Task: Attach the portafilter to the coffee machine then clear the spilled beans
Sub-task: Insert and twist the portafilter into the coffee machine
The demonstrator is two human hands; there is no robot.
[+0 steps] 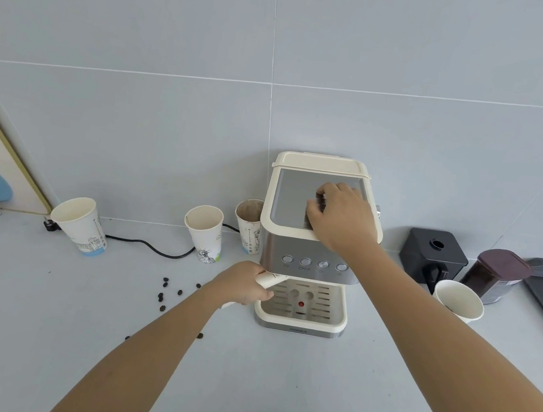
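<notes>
Status: portafilter attachment in progress; bean clearing not started.

The machine [318, 243] stands right of frame centre against the wall. The right hand [341, 216] lies palm down on its top plate, fingers slightly spread and curled at the tips, pinching nothing; judged to be bracing the unit.

The left hand [244, 283] is wrapped around the cream handle [269, 280] of the portafilter, fingers pressed together in a full fist. The handle runs from the hand up and right, under the button panel, above the drip tray [302, 305]. The portafilter head is hidden beneath the housing, so whether it is seated or locked cannot be told. The handle points toward the left of the frame, not straight at the viewer; this suggests the locking turn is incomplete.

The beans [163, 297] lie scattered on the counter [42, 314] left of the machine, centre-left of the frame, with a few strays lower down near the left forearm. None appear gathered.

Remaining, as judged:
1. Finish and confirm the lock.
2. Release both hands.
3. Collect every bean, including the strays.

A cup [458, 299] at the right edge is near the right arm.
</notes>
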